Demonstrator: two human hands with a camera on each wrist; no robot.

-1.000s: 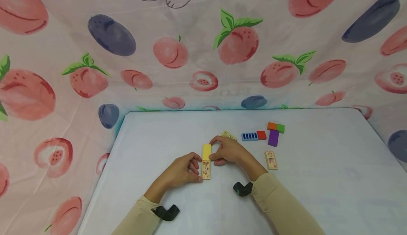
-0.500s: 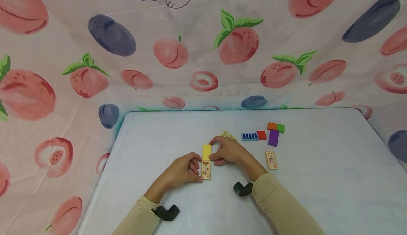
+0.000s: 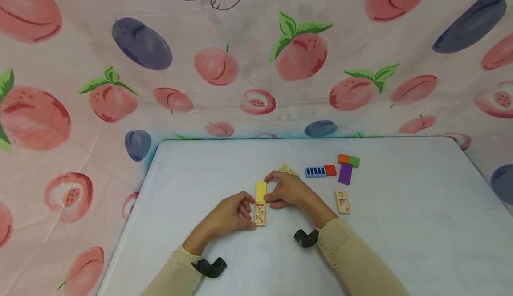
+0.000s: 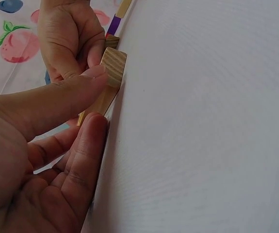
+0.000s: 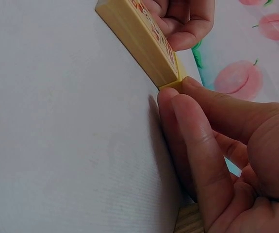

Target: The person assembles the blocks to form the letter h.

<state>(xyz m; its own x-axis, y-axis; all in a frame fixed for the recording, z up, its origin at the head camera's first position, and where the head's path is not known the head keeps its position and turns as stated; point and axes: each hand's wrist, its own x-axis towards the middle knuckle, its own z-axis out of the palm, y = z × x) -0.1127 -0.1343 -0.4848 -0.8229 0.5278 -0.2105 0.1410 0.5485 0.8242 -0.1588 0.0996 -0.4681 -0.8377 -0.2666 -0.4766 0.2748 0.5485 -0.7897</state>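
Two flat blocks lie end to end on the white table [image 3: 224, 167] in the head view. Nearer the person is a printed wooden block [image 3: 260, 214]; its plain end grain faces the left wrist camera. My left hand [image 3: 230, 215] grips this one, thumb against its near end and fingers along its left side. A plain yellow block [image 3: 261, 191] continues the line at the far end. My right hand [image 3: 290, 189] pinches it, index finger at its far end and thumb on its right side. In the right wrist view, those fingers cover most of the yellow block.
A yellow printed block [image 3: 288, 169] is partly hidden behind the right hand. Further right lie a striped blue block [image 3: 315, 172], a red block [image 3: 330, 170], orange [image 3: 343, 159], green [image 3: 354, 161] and purple [image 3: 345, 174] blocks, and another printed wooden block [image 3: 342, 202]. Fruit-patterned cloth [image 3: 256, 73] hangs behind.
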